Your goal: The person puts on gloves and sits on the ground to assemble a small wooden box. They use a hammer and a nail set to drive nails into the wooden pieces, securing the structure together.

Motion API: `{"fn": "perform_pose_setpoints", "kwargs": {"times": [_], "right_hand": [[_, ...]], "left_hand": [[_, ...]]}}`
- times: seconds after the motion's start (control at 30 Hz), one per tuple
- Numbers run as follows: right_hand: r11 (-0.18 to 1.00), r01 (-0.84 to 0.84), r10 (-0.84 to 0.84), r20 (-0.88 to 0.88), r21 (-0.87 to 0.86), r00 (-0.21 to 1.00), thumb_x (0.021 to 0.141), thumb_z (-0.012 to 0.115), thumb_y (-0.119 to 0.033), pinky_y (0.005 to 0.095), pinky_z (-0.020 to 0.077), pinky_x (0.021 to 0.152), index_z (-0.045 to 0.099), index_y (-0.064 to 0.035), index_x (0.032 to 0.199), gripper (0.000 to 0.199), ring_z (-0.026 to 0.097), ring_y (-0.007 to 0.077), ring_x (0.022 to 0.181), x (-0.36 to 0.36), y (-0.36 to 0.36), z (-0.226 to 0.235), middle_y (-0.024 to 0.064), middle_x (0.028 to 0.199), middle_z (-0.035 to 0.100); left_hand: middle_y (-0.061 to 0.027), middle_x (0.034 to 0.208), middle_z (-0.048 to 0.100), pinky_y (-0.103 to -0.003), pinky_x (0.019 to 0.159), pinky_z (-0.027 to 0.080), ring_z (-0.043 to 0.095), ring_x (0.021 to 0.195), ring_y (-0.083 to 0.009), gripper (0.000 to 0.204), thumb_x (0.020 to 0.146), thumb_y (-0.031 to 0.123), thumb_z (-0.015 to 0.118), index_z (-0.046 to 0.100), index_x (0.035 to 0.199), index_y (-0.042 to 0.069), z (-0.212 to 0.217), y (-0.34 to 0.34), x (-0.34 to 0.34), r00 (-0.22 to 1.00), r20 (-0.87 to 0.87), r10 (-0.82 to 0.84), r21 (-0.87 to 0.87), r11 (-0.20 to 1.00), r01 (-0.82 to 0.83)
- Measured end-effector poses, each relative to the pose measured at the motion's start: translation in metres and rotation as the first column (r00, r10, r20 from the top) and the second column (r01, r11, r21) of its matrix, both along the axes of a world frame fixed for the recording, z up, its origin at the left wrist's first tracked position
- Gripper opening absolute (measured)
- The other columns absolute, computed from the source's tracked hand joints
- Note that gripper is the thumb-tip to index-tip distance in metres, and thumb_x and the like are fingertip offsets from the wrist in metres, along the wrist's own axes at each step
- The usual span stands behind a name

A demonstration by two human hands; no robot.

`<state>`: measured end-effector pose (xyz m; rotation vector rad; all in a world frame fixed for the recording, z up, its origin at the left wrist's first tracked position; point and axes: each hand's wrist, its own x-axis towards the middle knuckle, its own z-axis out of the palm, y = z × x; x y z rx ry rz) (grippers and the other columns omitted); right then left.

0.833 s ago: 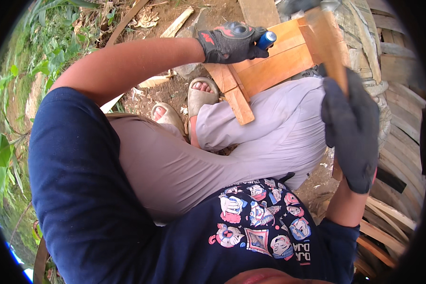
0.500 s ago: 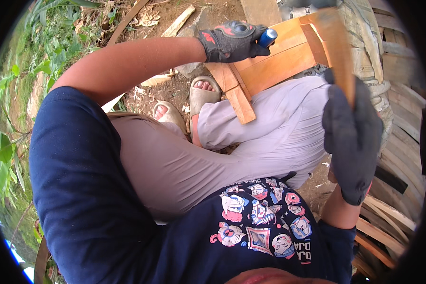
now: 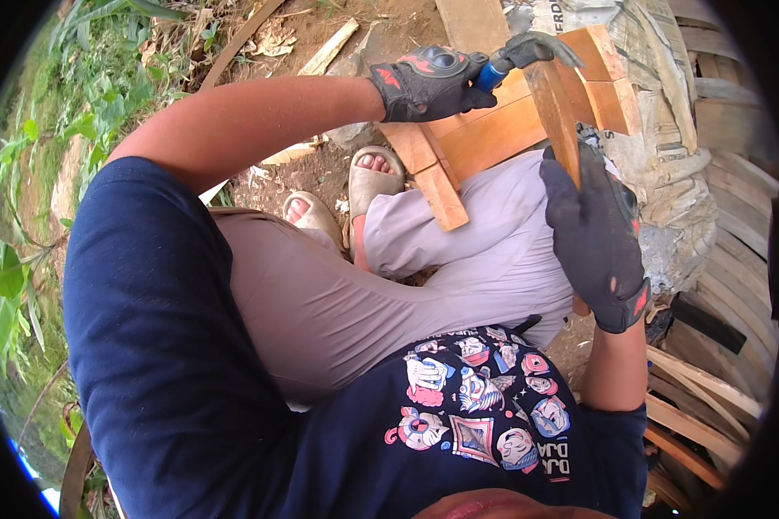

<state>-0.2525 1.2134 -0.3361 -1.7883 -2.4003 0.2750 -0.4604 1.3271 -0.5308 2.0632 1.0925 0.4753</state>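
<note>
My left hand (image 3: 433,84), in a black and red glove, is closed around a blue-handled chisel (image 3: 491,77); its blade is hidden behind the fingers and wood. In my right hand (image 3: 593,233), gloved alike, is the wooden handle of a claw hammer (image 3: 556,112). The hammer's dark metal head (image 3: 528,50) is at the butt of the chisel's handle, touching it or nearly so. Beneath both hands lies an orange-brown wooden workpiece (image 3: 485,138) of joined boards, with a crosspiece (image 3: 440,195) jutting toward my leg.
My bent leg (image 3: 493,216) is against the workpiece, and my sandalled feet (image 3: 376,177) are on bare soil just left of it. A pale sack (image 3: 666,173) bulges at the right, beside stacked wooden slats (image 3: 736,242). Offcuts (image 3: 329,48) and plants (image 3: 95,104) lie toward the far left.
The hammer has swung down and left from its blurred raised position to the chisel's butt, with my right hand moving left. My left hand has barely moved.
</note>
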Motion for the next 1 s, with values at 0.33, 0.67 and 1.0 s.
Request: {"fn": "perform_pose_setpoints", "kwargs": {"times": [0.33, 0.67, 1.0], "right_hand": [[0.681, 0.545, -0.727, -0.364, -0.489, 0.582, 0.109, 0.062, -0.024, 0.0259, 0.0341, 0.041, 0.072, -0.0014, 0.118, 0.026, 0.045, 0.0079, 0.047, 0.055, -0.007, 0.023, -0.0012, 0.064, 0.050], [0.642, 0.381, -0.732, -0.387, -0.665, 0.560, 0.110, 0.062, -0.031, 0.0269, 0.0313, 0.036, 0.069, -0.0036, 0.110, 0.028, 0.043, 0.0098, 0.038, 0.107, 0.015, -0.027, 0.0003, 0.058, 0.051], [0.623, 0.364, -0.745, -0.384, -0.692, 0.546, 0.107, 0.065, -0.030, 0.0305, 0.0351, 0.035, 0.069, -0.0025, 0.105, 0.028, 0.045, 0.0126, 0.038, 0.111, 0.015, -0.023, 0.0024, 0.057, 0.052]], "left_hand": [[-0.0131, 0.089, 0.073, -0.042, 0.075, 0.058, 0.074, 0.078, -0.0249, 0.025, 0.107, 0.028, 0.062, 0.065, 0.117, 0.005, 0.047, 0.044, -0.022, 0.942, 0.334, 0.020, 0.041, 0.999, -0.036], [-0.0087, 0.114, 0.079, -0.033, 0.087, 0.063, 0.078, 0.094, -0.0177, 0.040, 0.106, 0.033, 0.071, 0.063, 0.131, 0.002, 0.016, 0.037, -0.018, 0.954, 0.292, 0.074, -0.314, 0.949, 0.023], [-0.0107, 0.113, 0.081, -0.034, 0.085, 0.065, 0.081, 0.096, -0.0209, 0.033, 0.108, 0.030, 0.068, 0.070, 0.125, 0.002, -0.005, 0.077, -0.039, 0.787, 0.443, 0.429, -0.050, 0.888, -0.456]]}}
